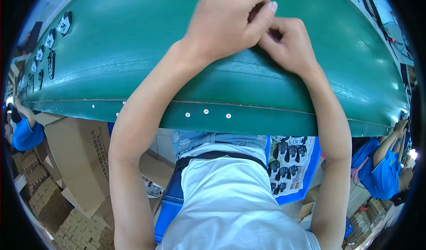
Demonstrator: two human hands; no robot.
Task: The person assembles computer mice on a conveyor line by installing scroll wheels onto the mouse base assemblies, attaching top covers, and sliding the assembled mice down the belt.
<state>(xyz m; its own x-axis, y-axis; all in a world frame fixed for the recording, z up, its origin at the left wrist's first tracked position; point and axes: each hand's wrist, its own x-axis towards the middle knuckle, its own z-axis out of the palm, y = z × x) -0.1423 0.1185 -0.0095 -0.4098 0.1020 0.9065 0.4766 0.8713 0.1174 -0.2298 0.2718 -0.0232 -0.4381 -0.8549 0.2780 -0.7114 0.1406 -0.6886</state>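
Observation:
Over the green conveyor belt (133, 41) my two hands meet in front of me. My left hand (228, 21) is closed, its thumb bent against the curled fingers. Touching it from the right, my right hand (290, 43) is closed too, fingers curled inward. Anything pinched between them is hidden by the fingers. Far to the left on the belt lie several black-and-white small parts (65, 23) in a row, with several slim black pieces (51, 65) beside them.
Beside my lap on the right, a blue crate (313, 161) holds several black parts (293, 152) on printed paper. An open cardboard box (73, 148) stands at left below the belt edge. People in blue shirts sit at far left (27, 134) and far right (377, 168).

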